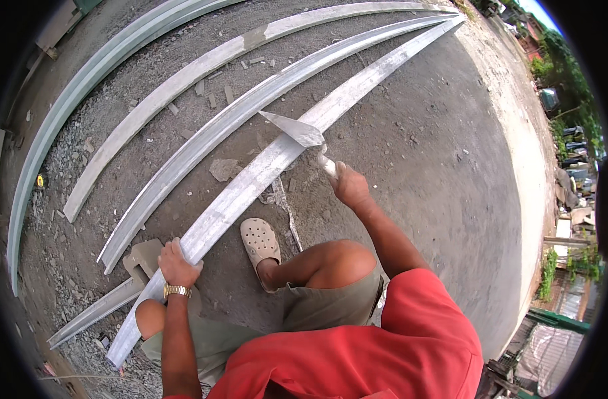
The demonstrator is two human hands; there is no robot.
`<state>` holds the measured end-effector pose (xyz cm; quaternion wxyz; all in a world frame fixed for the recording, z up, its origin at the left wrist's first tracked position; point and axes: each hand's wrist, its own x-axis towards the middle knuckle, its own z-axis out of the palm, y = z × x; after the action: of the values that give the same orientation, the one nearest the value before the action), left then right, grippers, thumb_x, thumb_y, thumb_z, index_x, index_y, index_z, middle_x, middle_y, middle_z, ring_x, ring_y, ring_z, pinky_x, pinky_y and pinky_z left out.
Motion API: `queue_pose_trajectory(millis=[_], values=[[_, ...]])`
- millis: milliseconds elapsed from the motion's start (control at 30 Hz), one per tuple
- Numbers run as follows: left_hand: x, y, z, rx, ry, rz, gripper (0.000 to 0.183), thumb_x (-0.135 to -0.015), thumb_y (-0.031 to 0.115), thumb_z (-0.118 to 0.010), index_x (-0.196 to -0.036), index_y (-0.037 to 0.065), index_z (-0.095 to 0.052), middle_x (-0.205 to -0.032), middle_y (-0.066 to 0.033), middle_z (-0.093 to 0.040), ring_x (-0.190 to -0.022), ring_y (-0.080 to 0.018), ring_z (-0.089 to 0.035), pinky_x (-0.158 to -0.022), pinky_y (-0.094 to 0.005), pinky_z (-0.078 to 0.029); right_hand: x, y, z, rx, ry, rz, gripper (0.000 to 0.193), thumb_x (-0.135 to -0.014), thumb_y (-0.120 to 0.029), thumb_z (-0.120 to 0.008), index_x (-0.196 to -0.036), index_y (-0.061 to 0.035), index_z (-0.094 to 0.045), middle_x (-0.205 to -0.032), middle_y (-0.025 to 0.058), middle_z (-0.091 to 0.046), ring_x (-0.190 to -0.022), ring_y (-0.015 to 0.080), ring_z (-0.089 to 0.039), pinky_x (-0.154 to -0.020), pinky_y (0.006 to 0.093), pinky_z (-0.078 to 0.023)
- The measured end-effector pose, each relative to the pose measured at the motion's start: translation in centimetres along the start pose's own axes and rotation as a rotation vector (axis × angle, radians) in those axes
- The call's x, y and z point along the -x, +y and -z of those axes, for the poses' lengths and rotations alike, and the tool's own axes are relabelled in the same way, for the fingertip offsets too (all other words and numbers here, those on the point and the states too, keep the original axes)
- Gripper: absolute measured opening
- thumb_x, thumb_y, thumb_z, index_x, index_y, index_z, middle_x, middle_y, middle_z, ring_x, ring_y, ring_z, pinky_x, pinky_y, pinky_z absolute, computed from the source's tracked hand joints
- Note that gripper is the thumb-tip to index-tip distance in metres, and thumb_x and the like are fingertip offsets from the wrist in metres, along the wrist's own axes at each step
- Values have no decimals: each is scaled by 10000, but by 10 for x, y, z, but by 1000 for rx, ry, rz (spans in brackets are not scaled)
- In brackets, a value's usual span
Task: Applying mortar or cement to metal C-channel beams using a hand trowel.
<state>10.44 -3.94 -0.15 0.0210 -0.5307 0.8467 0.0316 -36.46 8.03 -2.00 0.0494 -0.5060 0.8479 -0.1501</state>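
Trowel (294,128) over 1 long grey strip (231,196), which runs toward the sunlit edge of the ground (437,179).
The right hand (350,184) clasps the trowel's handle (327,165); the blade lies just ahead of its fingers, across the strip, tip past the left edge. The left hand (178,264) sits on the nearer stretch, strip beneath its fingers; whether they clench the edges, I cannot tell.
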Motion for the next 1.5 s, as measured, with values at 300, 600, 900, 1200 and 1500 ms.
queue_pose_trajectory(millis=[300,600,900,1200,1500], values=[[-1,4,2,21,14,-14,826,-541,326,-807,-1240,58,-458,-1145,-135,-509,-1074,-310,-483,-895,-449,-385,-75,59,22,111,-65,-454,550,-929,-523,-433,-966,4,-590,-889,242,-662,-854,401,-648,-747,494,-500],[0,-3,5,35,-31,24,841,-523,304,-817,-1240,50,-459,-1151,-148,-521,-1086,-323,-492,-909,-458,-387,-69,8,31,93,-200,-274,559,-895,-553,-479,-980,-16,-612,-895,260,-656,-896,412,-633,-792,495,-488],[-2,2,2,49,-97,53,877,-520,319,-822,-1266,52,-445,-1170,-149,-518,-1098,-320,-488,-915,-459,-386,-168,96,54,-76,-292,-512,620,-925,-556,-445,-896,40,-612,-723,197,-650,-615,292,-660,-625,419,-497],[3,-7,-4,6,-42,42,883,-530,333,-814,-1280,58,-438,-1214,-166,-487,-1136,-330,-463,-942,-468,-366,-158,37,105,-614,230,-381,430,-910,-372,-581,-964,54,-578,-657,126,-592,-607,248,-596,-635,380,-480],[0,-4,-7,50,-13,14,863,-521,313,-810,-1262,59,-447,-1173,-157,-499,-1094,-331,-478,-915,-470,-377,-185,80,70,-167,-23,-270,453,-938,-428,-493,-992,14,-581,-861,266,-645,-850,458,-614,-724,496,-468]])
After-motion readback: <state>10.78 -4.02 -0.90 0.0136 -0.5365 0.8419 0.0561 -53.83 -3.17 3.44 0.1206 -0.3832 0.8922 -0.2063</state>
